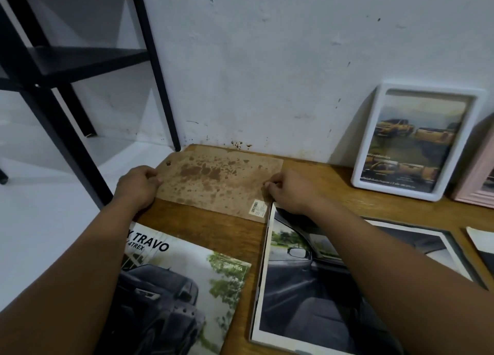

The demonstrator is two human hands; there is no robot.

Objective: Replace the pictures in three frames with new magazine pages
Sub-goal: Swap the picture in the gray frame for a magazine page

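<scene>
Left hand [139, 185] and right hand [287, 191], arms outstretched, fingers curled, each grasping an edge of the stained, flat brown backing board [216, 183] on the wooden table [240, 234].

there is one view only, a wide-angle camera worn on the head, looking forward and down over the table [334, 183] toward a white wall [267, 60]. it sits close: both forearms run up from the lower corners and the left hand [139, 185] and right hand [290, 190] meet near the middle. beyond each grip the wall fills the upper half; left of the left grip the floor [40, 207] drops away. straight edges bow toward the borders.
</scene>
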